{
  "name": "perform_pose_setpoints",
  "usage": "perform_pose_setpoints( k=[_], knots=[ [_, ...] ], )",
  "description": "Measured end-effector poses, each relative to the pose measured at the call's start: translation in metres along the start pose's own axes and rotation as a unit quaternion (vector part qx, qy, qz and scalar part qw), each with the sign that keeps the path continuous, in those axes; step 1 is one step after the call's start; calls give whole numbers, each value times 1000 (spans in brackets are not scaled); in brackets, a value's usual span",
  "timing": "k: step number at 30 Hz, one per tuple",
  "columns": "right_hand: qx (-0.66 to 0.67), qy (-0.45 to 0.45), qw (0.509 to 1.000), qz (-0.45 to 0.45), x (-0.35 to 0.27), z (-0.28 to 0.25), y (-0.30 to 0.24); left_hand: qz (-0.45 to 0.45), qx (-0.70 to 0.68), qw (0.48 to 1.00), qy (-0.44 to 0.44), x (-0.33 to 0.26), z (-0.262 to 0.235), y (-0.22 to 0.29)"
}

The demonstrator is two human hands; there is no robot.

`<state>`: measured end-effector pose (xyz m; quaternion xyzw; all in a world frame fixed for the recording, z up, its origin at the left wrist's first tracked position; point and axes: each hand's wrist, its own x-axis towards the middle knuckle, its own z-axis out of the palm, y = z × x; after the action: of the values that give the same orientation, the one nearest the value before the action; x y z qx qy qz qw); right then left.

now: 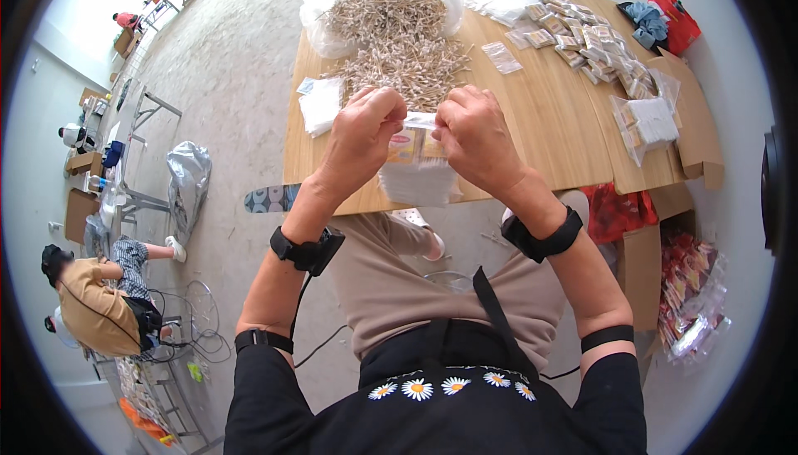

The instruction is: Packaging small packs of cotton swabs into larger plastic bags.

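Observation:
Both my hands are closed at the near edge of the wooden table. Between them is a clear plastic bag (418, 185) holding a block of packed cotton swabs, with a yellowish printed panel near its top. My left hand (366, 132) pinches the bag's upper left corner, and my right hand (478, 135) pinches the upper right. Just beyond the hands, a large heap of loose cotton swabs (399, 64) with wooden sticks spills from a big clear bag (312, 14). Left of the heap lies a stack of white plastic bags (320, 110).
Small swab packs (594, 44) are piled at the back right, near a larger filled bag (648, 127) and a red bag (673, 19). Below right, an open carton (640, 276) stands beside shiny red packaging (690, 297). At left, a person in tan (100, 305) sits by other tables.

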<state>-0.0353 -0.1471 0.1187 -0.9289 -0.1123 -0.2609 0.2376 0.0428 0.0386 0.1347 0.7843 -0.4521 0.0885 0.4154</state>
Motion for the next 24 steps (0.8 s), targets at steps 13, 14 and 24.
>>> perform_pose_setpoints(
  k=[13, 14, 24],
  knots=[
    [-18, 15, 999, -33, 1, 4, -1, 35, 22, 999, -12, 5, 9, 5],
    [-21, 15, 999, -32, 1, 3, 0, 33, 21, 999, -15, 6, 10, 6],
    [19, 13, 1000, 6, -19, -36, 9, 6, 0, 1000, -6, 5, 10, 5]
  ],
)
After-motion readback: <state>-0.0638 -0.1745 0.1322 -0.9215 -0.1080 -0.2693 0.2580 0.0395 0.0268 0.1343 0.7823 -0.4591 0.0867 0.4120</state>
